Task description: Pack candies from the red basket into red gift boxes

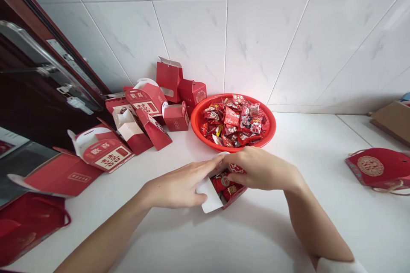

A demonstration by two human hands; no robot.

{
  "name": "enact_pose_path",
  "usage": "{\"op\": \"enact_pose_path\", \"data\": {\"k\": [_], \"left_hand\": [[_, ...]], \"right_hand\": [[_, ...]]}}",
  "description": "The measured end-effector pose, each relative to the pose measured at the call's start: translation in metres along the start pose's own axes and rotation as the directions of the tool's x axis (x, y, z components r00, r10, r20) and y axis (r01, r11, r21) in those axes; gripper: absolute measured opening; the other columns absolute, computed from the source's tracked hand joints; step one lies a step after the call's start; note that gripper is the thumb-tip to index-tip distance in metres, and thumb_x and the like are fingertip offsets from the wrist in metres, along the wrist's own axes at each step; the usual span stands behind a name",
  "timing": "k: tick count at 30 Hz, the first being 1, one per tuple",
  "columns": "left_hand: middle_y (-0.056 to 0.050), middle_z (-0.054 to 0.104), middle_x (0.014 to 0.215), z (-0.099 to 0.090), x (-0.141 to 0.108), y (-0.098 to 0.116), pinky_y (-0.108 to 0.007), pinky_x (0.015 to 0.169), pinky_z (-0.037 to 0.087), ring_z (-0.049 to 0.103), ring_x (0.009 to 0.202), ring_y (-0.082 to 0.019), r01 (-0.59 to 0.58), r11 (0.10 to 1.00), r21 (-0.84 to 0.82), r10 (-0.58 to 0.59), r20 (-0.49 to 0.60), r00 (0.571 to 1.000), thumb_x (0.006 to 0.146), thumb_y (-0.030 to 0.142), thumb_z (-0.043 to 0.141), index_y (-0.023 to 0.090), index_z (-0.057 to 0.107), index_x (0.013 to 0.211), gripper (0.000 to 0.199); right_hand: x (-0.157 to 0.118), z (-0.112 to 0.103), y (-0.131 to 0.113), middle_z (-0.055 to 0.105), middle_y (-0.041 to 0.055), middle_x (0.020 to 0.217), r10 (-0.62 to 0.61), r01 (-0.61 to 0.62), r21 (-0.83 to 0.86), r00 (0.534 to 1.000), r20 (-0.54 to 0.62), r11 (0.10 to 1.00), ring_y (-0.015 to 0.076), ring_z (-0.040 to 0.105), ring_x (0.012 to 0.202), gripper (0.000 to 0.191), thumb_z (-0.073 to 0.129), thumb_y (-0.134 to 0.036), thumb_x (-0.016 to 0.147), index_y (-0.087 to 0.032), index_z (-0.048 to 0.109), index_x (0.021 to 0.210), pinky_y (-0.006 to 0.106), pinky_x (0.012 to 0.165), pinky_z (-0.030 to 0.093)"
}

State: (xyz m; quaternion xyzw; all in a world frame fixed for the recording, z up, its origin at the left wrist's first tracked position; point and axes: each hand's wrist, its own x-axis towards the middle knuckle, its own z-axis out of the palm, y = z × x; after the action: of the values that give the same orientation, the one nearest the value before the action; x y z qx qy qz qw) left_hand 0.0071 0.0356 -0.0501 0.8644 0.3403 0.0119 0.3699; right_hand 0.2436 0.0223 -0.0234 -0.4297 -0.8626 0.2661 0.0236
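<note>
In front of me on the white counter is a small red gift box (235, 197) with its top open and a white inner flap (209, 196) folded out. Red wrapped candies (221, 182) lie inside it. My left hand (179, 185) holds the box from the left, thumb against the flap and fingers reaching along the far side. Over the box's opening, my right hand (264, 168) pinches a red-and-white wrapped candy (236, 168) between thumb and fingers. Its fingertips are partly hidden. Just behind the hands stands a red plastic basket (196, 126) heaped with wrapped candies (232, 117).
Several red gift boxes (145, 100) crowd the left back, some with open tops. A dark red box with a cord (32, 226) sits front left. To the right are a red box with a rope handle (378, 166) and a brown cardboard piece (392, 121). A door handle (41, 57) juts at left.
</note>
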Motion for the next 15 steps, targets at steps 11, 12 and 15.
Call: {"op": "enact_pose_path", "data": {"k": [11, 12, 15], "left_hand": [[-0.007, 0.067, 0.14, -0.003, 0.008, 0.01, -0.034, 0.093, 0.054, 0.068, 0.118, -0.028, -0.008, 0.988, -0.157, 0.013, 0.028, 1.0, 0.077, 0.017, 0.064, 0.027, 0.037, 0.156, 0.084], [-0.007, 0.068, 0.138, -0.003, 0.008, 0.01, -0.034, 0.092, 0.054, 0.069, 0.115, -0.028, 0.01, 0.989, -0.147, -0.008, 0.018, 1.0, 0.077, 0.018, 0.064, 0.027, 0.036, 0.157, 0.085], [-0.005, 0.073, 0.126, -0.002, 0.007, 0.009, -0.032, 0.084, 0.054, 0.071, 0.104, -0.026, 0.032, 0.992, -0.12, -0.033, -0.004, 0.999, 0.077, 0.019, 0.064, 0.027, 0.037, 0.157, 0.085]], "right_hand": [[-0.005, -0.011, 0.021, 0.055, -0.0008, 0.078, -0.125, 0.291, 0.638, 0.948, -0.292, 0.713, 0.013, 0.051, 0.068, 0.013, 0.048, -0.02, 0.097, -0.018, 0.059, 0.091, 0.025, 0.061, 0.044], [-0.003, -0.01, 0.02, 0.057, -0.0002, 0.078, -0.138, 0.311, 0.625, 0.941, -0.31, 0.716, 0.0131, 0.052, 0.069, 0.013, 0.05, -0.018, 0.096, -0.017, 0.062, 0.09, 0.026, 0.062, 0.044], [0.003, -0.005, 0.016, 0.068, 0.0045, 0.088, -0.207, 0.365, 0.603, 0.926, -0.317, 0.709, 0.016, 0.061, 0.079, 0.014, 0.055, -0.014, 0.095, -0.015, 0.069, 0.094, 0.029, 0.073, 0.049]]}}
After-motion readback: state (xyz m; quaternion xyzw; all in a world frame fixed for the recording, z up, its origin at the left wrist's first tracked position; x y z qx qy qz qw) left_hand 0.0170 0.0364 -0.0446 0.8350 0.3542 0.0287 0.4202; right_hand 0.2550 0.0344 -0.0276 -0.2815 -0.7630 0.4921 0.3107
